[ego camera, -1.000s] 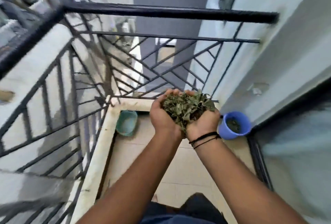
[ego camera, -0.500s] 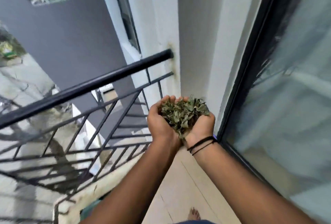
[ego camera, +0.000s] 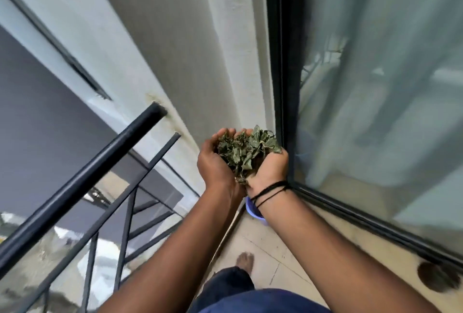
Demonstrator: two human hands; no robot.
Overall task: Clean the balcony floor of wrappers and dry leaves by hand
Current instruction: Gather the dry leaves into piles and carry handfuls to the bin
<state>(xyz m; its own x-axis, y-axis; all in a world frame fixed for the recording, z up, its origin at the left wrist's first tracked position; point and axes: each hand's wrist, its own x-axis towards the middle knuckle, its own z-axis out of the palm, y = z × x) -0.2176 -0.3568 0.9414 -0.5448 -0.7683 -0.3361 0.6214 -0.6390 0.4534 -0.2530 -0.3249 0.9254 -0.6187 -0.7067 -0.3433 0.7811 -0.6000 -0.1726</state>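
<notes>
- You have no readable text, label, brand, number or sign anywhere in this view.
</notes>
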